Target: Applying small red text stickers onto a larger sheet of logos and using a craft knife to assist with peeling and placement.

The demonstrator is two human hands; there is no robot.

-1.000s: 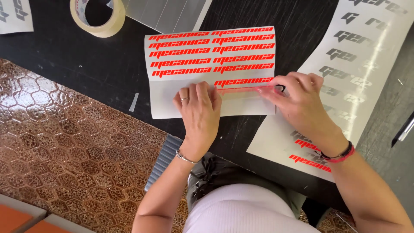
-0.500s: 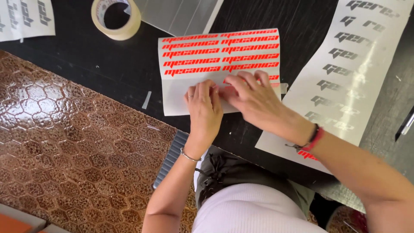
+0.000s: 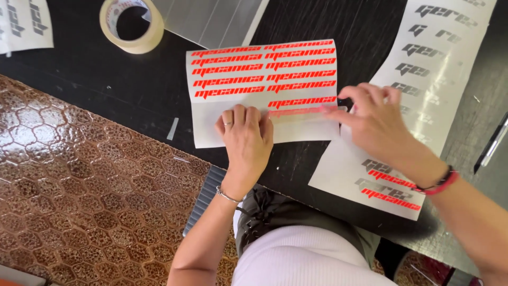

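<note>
1. A white sticker sheet (image 3: 264,79) printed with rows of orange lettering was seen lying flat on the black bench (image 3: 106,85), straight ahead of the person.
2. The left hand (image 3: 244,135) was laid palm down on the blank lower part of the sheet, its fingers held close together and pressed flat on the paper.
3. The right hand (image 3: 373,119) was placed at the sheet's right edge, with its fingertips pinched on the end of a thin clear strip (image 3: 301,112) that lay across the lowest orange row.
4. A long white sheet with grey lettering (image 3: 439,69) was seen just to the right, partly under the right hand and touching the sticker sheet.
5. A roll of tape (image 3: 132,26) was seen on the bench above and to the left, well apart from both hands.
6. A dark pen (image 3: 492,143) lay at the far right edge of the bench.
7. A brown honeycomb-patterned floor (image 3: 79,185) was visible to the left of the bench.
</note>
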